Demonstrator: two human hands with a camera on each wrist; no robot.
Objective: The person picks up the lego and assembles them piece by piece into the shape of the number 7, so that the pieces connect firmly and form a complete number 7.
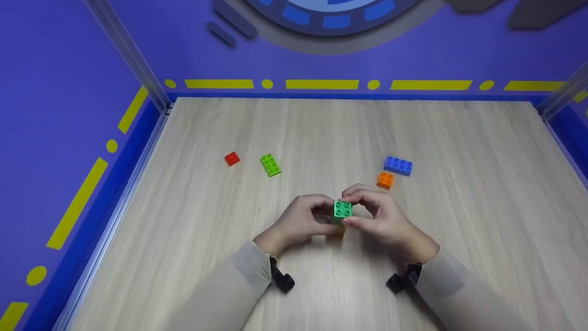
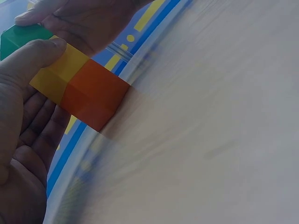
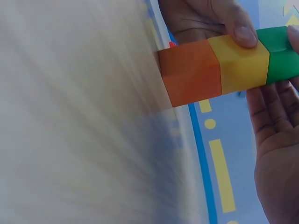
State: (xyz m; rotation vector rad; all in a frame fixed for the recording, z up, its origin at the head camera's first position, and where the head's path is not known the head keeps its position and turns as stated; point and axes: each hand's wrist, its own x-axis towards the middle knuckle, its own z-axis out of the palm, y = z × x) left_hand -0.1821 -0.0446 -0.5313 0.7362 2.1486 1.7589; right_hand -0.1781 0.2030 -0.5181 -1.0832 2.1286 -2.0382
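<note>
A stack of three building bricks stands upright between both hands. Its green brick (image 1: 342, 209) is on top, a yellow brick (image 2: 65, 70) in the middle and an orange brick (image 3: 190, 73) at the bottom, its lower end appearing to meet the tabletop. My left hand (image 1: 298, 221) pinches the stack at the yellow brick, thumb flat along its side. With thumb and fingers my right hand (image 1: 388, 217) grips the green brick. The three bricks sit flush, and no gap shows between them in the wrist views.
On the wooden tabletop (image 1: 206, 220), a red brick (image 1: 232, 158) and a lime green brick (image 1: 270, 165) lie at the left. Beyond my right hand are a blue brick (image 1: 398, 165) and another orange brick (image 1: 385, 180), close together. Blue-purple panels (image 1: 275, 64) border the table.
</note>
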